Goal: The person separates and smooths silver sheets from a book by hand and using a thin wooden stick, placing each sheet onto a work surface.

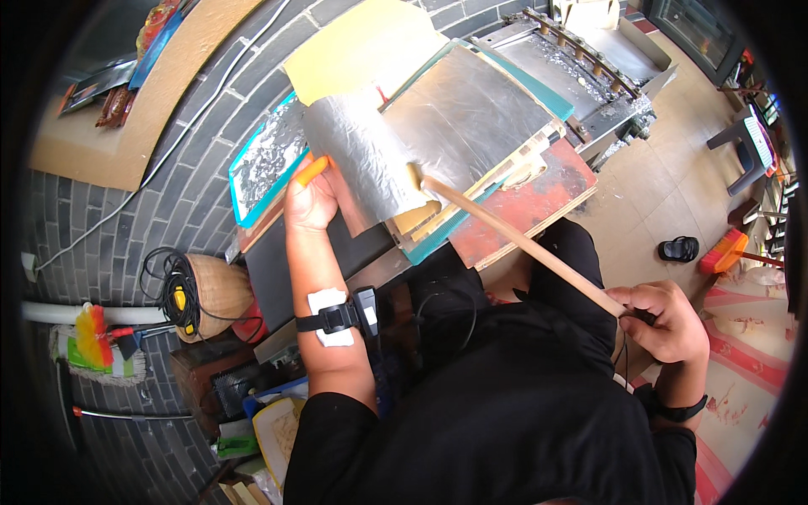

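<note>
My left hand (315, 196), with an orange finger cot (312, 171) on one digit, is at the left edge of a curled silver foil sheet (360, 154) and appears to grip it. Some of its fingers are hidden behind the sheet. The foil curves up over a stack of sheets (467, 117) with a flat silvery top. In my right hand (663, 319) is one end of a long wooden stick (524, 243). The stick's far end reaches the right edge of the curled foil.
Beside the stack lies a blue-rimmed tray (238, 205) with foil scraps. Yellow paper (366, 47) lies behind. A reddish board (530, 196) juts out below the stack, near my knees. A metal frame (562, 69) with silvery flakes stands at the back right. A basket (218, 290) holds coiled cable.
</note>
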Demonstrator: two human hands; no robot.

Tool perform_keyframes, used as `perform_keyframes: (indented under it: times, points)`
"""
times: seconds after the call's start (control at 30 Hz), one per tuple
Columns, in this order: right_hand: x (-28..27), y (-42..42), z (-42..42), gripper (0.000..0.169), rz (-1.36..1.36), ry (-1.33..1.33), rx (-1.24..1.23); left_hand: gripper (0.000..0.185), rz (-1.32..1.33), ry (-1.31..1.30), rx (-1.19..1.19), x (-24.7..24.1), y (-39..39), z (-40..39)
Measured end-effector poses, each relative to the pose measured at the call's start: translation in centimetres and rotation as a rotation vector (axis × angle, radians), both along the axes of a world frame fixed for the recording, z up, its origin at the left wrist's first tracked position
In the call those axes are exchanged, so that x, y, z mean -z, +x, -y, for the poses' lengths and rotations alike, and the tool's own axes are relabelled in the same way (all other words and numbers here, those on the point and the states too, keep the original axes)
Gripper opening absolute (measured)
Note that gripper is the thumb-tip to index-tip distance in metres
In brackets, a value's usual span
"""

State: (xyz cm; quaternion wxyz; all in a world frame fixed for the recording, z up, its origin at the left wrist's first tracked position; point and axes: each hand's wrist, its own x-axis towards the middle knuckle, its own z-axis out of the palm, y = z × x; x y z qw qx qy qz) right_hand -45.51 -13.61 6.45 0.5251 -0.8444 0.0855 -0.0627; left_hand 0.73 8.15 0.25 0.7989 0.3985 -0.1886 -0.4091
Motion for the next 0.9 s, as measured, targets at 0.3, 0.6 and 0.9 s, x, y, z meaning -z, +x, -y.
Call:
perform_keyframes:
  times: [0.3,0.6,0.9]
  points:
    - [-0.6,3.1,0.2,0.042,0.066,0.068,-0.161,0.042,0.075,-0.015,-0.141,0.6,1.5,-7.1]
    - [-0.8,5.1,0.4,0.039,-0.068,0.027,0.016,0.047,0.057,-0.01,-0.268,3.6,3.6,-14.7]
    - [-1.2,6.4,0.7,0.039,-0.105,-0.019,0.014,0.037,0.039,0.135,-0.314,4.4,3.6,-19.8]
